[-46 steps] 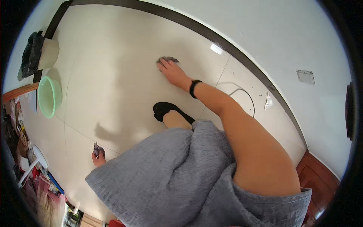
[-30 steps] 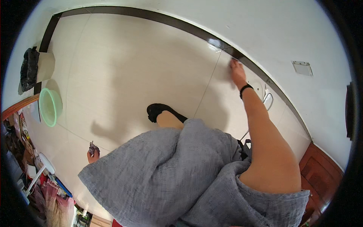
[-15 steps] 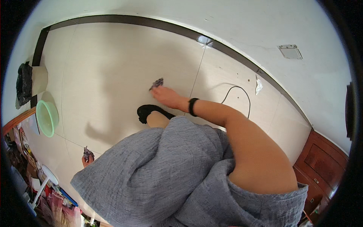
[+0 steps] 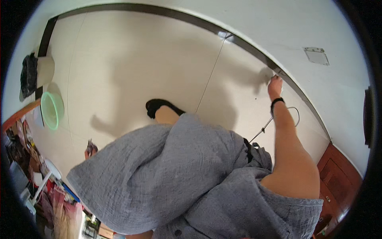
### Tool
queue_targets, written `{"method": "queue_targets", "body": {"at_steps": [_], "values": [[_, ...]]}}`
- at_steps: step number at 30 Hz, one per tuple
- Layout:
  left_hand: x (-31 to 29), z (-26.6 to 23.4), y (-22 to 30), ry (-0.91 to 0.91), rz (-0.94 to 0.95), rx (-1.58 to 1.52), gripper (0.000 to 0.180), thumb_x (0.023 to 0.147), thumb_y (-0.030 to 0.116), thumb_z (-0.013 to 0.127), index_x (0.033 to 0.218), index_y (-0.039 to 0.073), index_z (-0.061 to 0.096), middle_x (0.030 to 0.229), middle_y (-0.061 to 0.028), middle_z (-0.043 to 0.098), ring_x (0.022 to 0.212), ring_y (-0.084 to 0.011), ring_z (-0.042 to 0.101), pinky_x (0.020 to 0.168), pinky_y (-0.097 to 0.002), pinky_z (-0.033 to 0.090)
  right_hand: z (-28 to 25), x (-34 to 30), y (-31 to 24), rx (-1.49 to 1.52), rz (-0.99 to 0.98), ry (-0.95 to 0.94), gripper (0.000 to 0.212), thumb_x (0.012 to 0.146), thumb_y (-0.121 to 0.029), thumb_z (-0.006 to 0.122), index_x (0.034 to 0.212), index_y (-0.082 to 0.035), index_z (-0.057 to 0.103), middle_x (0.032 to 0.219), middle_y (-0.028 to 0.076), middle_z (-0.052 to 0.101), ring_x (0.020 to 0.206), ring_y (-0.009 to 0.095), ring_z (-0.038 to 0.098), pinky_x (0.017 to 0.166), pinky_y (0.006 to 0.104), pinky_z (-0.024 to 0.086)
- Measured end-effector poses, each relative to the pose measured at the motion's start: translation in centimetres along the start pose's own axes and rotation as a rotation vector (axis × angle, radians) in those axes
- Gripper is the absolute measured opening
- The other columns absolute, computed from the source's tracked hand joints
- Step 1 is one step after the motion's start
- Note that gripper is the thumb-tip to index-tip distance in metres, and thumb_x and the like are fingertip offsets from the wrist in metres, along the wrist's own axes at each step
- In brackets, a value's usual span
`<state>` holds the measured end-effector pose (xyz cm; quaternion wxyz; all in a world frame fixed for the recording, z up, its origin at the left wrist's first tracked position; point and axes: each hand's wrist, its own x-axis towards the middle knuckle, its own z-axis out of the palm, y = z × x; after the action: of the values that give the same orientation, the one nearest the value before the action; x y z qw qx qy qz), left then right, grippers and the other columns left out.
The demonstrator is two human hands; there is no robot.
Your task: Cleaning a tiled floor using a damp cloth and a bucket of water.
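Observation:
My right hand [image 4: 275, 87] reaches to the floor at the foot of the wall on the right. Its fingers are drawn together, and what they hold is hidden. A white scrap [image 4: 282, 91], mostly covered by the hand, shows at its edge. At the left, partly behind the grey garment, my left hand [image 4: 88, 153] is closed on a crumpled purple-grey cloth [image 4: 91, 147], whose exact kind is hard to make out.
A thin dark cord [image 4: 297, 115] loops on the floor by my right forearm. A pale green basin [image 4: 51, 110] and a bin with a black bag [image 4: 29, 75] stand at the left. Clutter [image 4: 59, 207] lies lower left; a red-brown wooden cabinet [image 4: 338, 175] stands at right.
My right hand has moved right, from mid-floor to the wall's foot. The purple-grey crumpled thing at its fingers no longer shows. My left hand still grips its cloth.

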<state>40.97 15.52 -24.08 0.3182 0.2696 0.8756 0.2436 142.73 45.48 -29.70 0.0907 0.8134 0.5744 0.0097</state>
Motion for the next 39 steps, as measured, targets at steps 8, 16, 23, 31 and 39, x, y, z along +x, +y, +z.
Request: {"method": "queue_targets", "body": {"at_steps": [8, 16, 23, 31, 39], "values": [[-0.2, 0.2, 1.7, -0.045, 0.036, -0.011, 0.036, 0.084, 0.012, 0.063, 0.115, 0.002, 0.048, 0.095, -0.0091, 0.060, 0.081, -0.0170, 0.060, 0.069, -0.0305, 0.050, -12.6, -9.0, -25.8, 0.683, -0.422, -0.429, 0.031, 0.095, -0.016, 0.036, 0.115, 0.002, 0.050, 0.115, 0.023, 0.053, 0.104, 0.036, 0.050, 0.091, 0.0426, 0.041], [-3.6, 2.6, 5.5, 0.006, 0.020, -0.071, 0.029, 0.086, 0.010, 0.058, 0.112, 0.000, 0.050, 0.097, -0.0099, 0.060, 0.086, -0.0179, 0.060, 0.072, -0.0309, 0.050, -5.5, -17.9, -41.6, 0.686, -1.176, -0.179, 0.031, 0.084, -0.007, 0.043, 0.111, 0.008, 0.047, 0.104, 0.022, 0.054, 0.087, 0.035, 0.056, 0.074, 0.0437, 0.048], [-4.0, -1.5, -0.4, 0.036, -0.079, 0.058, 0.034, 0.086, 0.014, 0.060, 0.116, 0.001, 0.050, 0.100, -0.0119, 0.061, 0.087, -0.0193, 0.061, 0.075, -0.0327, 0.050, 0.4, -10.8, -20.0, 0.324, -0.758, 0.042, 0.042, 0.082, -0.007, 0.046, 0.121, 0.009, 0.041, 0.109, 0.024, 0.054, 0.095, 0.037, 0.054, 0.078, 0.0460, 0.044], [-2.5, -0.5, 1.5, 0.061, -0.054, 0.099, 0.036, 0.085, 0.015, 0.061, 0.117, 0.002, 0.050, 0.101, -0.0124, 0.061, 0.088, -0.0191, 0.061, 0.074, -0.0326, 0.050, -6.4, -5.1, -1.8, 0.128, 0.025, -0.090, 0.032, 0.088, -0.010, 0.043, 0.118, 0.002, 0.049, 0.109, 0.019, 0.055, 0.095, 0.037, 0.055, 0.082, 0.0426, 0.045], [-5.3, 2.9, 8.8, 0.050, -0.002, 0.099, 0.040, 0.083, 0.016, 0.063, 0.118, 0.001, 0.051, 0.101, -0.0138, 0.062, 0.089, -0.0206, 0.063, 0.074, -0.0332, 0.051, -11.6, -5.9, -31.5, 0.588, -0.918, -0.165, 0.033, 0.078, 0.001, 0.045, 0.111, 0.000, 0.051, 0.112, 0.021, 0.053, 0.107, 0.036, 0.049, 0.092, 0.0434, 0.041]]}}
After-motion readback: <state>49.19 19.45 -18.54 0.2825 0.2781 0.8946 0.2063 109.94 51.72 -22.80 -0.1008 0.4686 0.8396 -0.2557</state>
